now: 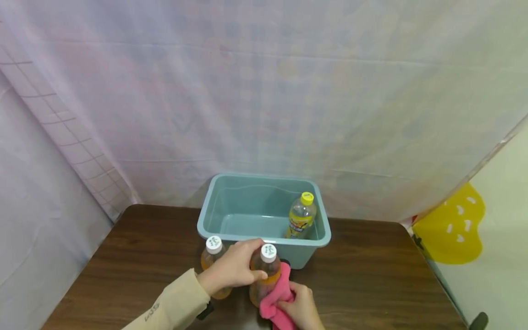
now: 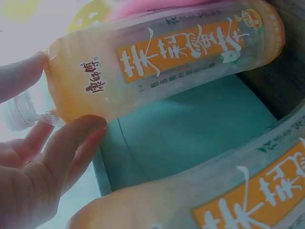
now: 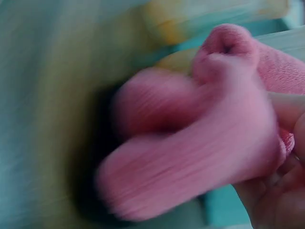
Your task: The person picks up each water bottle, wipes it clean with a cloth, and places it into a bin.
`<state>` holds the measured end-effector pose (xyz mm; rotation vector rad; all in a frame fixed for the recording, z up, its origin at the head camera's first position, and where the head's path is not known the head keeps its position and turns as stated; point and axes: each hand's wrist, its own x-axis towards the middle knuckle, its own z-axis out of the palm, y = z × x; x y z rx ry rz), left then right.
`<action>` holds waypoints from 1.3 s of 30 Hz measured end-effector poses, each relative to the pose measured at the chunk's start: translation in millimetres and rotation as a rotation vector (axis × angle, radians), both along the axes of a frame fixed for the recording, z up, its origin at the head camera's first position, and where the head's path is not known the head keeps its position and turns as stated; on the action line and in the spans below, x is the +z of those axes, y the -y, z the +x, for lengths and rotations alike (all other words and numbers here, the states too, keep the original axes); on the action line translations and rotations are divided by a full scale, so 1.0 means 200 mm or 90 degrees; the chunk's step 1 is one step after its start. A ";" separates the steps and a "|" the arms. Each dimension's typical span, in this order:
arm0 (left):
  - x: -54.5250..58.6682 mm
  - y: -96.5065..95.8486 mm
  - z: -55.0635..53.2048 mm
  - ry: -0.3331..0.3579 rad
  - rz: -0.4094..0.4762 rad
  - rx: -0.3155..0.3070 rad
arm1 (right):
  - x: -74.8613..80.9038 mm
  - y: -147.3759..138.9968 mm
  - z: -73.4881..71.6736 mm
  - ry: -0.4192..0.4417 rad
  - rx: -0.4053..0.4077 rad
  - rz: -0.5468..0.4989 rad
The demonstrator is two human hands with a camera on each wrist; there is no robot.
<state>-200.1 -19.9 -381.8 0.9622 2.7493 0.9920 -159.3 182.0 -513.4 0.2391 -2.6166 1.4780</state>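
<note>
My left hand [image 1: 236, 269] grips an orange-labelled tea bottle [image 2: 176, 52] near its neck, below the white cap [image 1: 268, 252]. My right hand [image 1: 303, 306] holds a bunched pink cloth [image 1: 282, 291] against the right side of that bottle. In the right wrist view the cloth [image 3: 205, 129] is blurred and bulges out past the fingers. Beside my left wrist stands a second bottle of the same kind [image 1: 213, 246], partly hidden behind the hand and sleeve. Its label [image 2: 257, 191] shows in the left wrist view.
A blue-green plastic bin [image 1: 326, 231] stands just behind the bottles. Inside it, on the right, leans a yellow-capped bottle [image 1: 301, 215]. Everything rests on a dark wooden table [image 1: 371, 275], with a pale curtain [image 1: 264, 91] hanging behind. A yellow decoration [image 1: 453, 224] is at the right.
</note>
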 end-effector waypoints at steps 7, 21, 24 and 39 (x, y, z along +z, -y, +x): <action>0.00 0.00 0.01 0.002 0.007 -0.013 | -0.09 -0.01 0.01 -0.017 0.001 0.041; 0.00 0.00 0.00 -0.002 0.029 -0.010 | 0.24 0.06 0.08 -0.175 -0.083 -0.040; -0.01 0.00 0.00 -0.001 0.039 -0.014 | 0.34 0.07 0.08 -0.265 -0.076 -0.033; -0.01 0.00 -0.02 -0.022 0.040 -0.032 | 0.45 0.06 0.03 -0.202 -0.027 -0.039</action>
